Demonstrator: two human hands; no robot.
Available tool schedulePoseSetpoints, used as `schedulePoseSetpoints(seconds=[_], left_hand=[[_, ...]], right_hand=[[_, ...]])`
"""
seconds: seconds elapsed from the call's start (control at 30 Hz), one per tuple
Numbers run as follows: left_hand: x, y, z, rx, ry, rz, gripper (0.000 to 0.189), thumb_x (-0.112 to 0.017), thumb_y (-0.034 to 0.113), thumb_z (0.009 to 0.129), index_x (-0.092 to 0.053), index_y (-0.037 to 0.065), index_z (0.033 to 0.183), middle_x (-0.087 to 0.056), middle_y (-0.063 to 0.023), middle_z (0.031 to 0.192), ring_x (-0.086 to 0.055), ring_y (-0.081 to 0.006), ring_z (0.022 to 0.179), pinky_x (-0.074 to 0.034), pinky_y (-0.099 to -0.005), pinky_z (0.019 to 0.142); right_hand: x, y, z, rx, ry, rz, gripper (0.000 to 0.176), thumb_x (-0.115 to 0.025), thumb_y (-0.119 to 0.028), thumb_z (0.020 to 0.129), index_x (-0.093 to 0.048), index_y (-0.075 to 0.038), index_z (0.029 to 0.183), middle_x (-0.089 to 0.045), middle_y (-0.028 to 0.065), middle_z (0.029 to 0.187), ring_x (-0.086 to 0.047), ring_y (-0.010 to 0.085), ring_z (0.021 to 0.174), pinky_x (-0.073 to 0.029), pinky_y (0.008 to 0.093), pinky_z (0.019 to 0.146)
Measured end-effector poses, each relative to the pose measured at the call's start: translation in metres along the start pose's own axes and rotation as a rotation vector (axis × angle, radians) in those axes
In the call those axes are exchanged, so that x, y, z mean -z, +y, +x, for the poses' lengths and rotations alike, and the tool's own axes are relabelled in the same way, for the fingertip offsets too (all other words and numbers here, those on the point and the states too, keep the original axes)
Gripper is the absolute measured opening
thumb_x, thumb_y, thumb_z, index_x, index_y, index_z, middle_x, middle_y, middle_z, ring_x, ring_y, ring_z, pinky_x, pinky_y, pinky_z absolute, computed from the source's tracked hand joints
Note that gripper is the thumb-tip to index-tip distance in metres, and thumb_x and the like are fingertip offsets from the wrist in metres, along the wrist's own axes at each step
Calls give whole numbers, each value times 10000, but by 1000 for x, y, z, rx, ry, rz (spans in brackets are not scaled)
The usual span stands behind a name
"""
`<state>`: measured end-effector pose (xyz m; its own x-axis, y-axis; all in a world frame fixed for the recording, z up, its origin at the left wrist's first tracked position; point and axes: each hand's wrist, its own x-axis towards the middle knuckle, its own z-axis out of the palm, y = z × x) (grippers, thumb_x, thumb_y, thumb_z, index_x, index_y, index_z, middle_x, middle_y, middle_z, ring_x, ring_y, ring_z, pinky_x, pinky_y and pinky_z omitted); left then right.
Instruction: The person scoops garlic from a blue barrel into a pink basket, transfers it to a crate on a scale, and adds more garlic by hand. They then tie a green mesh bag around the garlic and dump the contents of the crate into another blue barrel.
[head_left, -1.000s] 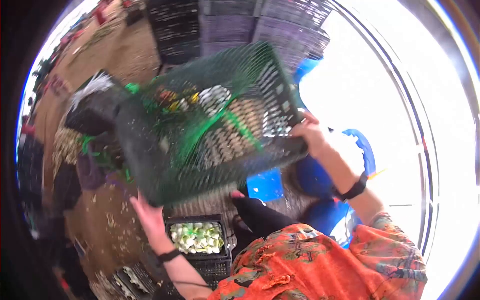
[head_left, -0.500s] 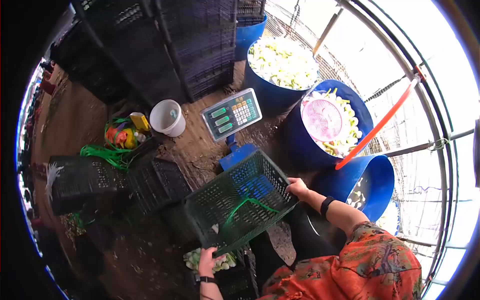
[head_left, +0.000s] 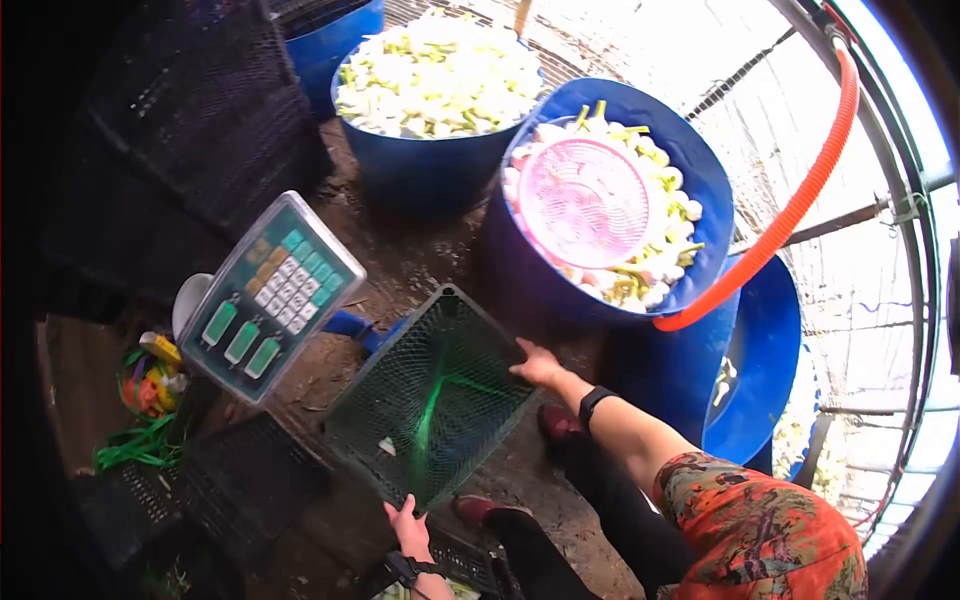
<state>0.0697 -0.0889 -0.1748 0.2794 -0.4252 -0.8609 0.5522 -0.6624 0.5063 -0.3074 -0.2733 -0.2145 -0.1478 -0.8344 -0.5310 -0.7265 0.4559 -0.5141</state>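
Note:
A dark green mesh crate (head_left: 478, 345) is held between my hands, tilted, with a green strap (head_left: 428, 415) and a small white scrap (head_left: 387, 446) inside. My right hand (head_left: 537, 362) grips its right rim. At the lower rim is my left hand (head_left: 408, 524), its thumb and fingers at the crate's edge. Beyond the crate's upper left side stands a scale display (head_left: 275, 300) with a keypad and three green screens. The scale's blue base shows only in part behind the crate.
Blue barrels (head_left: 425, 165) of pale, green-stemmed vegetables stand ahead; one holds a pink basket (head_left: 585, 203). An orange hose (head_left: 800, 205) hangs at right beside another blue barrel (head_left: 770, 370). Dark stacked crates (head_left: 190, 130) rise at left. A white bucket (head_left: 190, 300) sits behind the display.
The view has moved closer to the display and barrels and turned. The crate, still in both hands, has shifted off most of the scale's blue base and hangs more steeply.

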Motion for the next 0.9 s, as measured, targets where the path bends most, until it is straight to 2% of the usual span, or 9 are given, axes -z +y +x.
schedulePoseSetpoints(seconds=[0.2, 0.23, 0.33, 0.37, 0.4, 0.47, 0.57, 0.67, 0.9], left_hand=[[33, -34, -41, -64, 285, 470, 810, -644, 52, 794, -200, 151, 1464, -298, -241, 1427, -396, -290, 1235, -331, -378, 1016], [72, -59, -27, -132, 292, 578, 799, -649, 63, 791, -230, 252, 1445, -366, -115, 1389, -503, -204, 949, -405, -334, 636], [46, -30, -142, -125, 222, 379, 656, -617, 14, 805, -342, 154, 1385, -468, -111, 1226, -558, -169, 851, -462, -278, 598], [41, -11, -193, -47, 109, 683, 616, -558, 174, 913, -256, 91, 1444, -509, -162, 1265, -563, -284, 990, -518, -380, 777], [144, -63, -149, -575, -218, 1007, 688, -590, 138, 894, -202, 109, 1461, -531, -124, 1217, -581, -269, 917, -524, -352, 771], [124, -63, -213, -63, 40, 835, 671, -592, 148, 896, -219, 112, 1453, -538, -116, 1198, -582, -262, 909, -527, -345, 754], [108, -71, -260, 121, 59, 753, 646, -594, 163, 899, -246, 116, 1441, -549, -103, 1169, -585, -252, 897, -531, -335, 727], [76, -62, -280, 165, -3, 686, 621, -596, 178, 902, -272, 120, 1429, -560, -90, 1141, -587, -242, 884, -535, -325, 701], [-77, -1, -254, -8, -451, 959, 543, -602, 149, 873, -375, 123, 1366, -543, -92, 1122, -587, -212, 881, -515, -319, 630]], right_hand=[[156, -107, -115, 222, 286, 743, 406, -681, -158, 822, -552, 10, 1168, -623, 141, 1107, -627, 223, 963, -480, 339, 893], [183, -100, -98, 177, 501, 798, 409, -681, -128, 817, -536, 11, 1173, -613, 141, 1094, -618, 213, 954, -486, 328, 875], [219, -28, -3, -140, 1019, 723, 510, -665, -104, 827, -437, 12, 1268, -580, 162, 1119, -570, 243, 1023, -499, 356, 850], [234, -20, 13, -299, 813, 1083, 515, -662, -119, 834, -430, 15, 1274, -571, 169, 1136, -563, 264, 1043, -501, 385, 850], [242, -15, 28, -443, 562, 1432, 520, -659, -134, 842, -423, 19, 1280, -562, 177, 1154, -555, 286, 1062, -504, 415, 850], [199, 39, 93, -49, 434, 1811, 512, -643, -175, 864, -422, 11, 1285, -564, 170, 1161, -561, 302, 1058, -511, 445, 837], [303, -72, -32, -272, 134, 2062, 396, -569, -198, 819, -484, -20, 1162, -574, 164, 1104, -574, 301, 942, -509, 421, 760], [203, -54, 83, -546, 58, 2540, 206, -491, -145, 844, -524, -47, 1022, -602, 152, 809, -584, 260, 591, -521, 369, 468], [234, -108, -254, -96, -771, 2560, 445, -494, 70, 767, -446, 42, 1208, -543, 211, 1185, -533, 338, 1140, -430, 524, 989]])
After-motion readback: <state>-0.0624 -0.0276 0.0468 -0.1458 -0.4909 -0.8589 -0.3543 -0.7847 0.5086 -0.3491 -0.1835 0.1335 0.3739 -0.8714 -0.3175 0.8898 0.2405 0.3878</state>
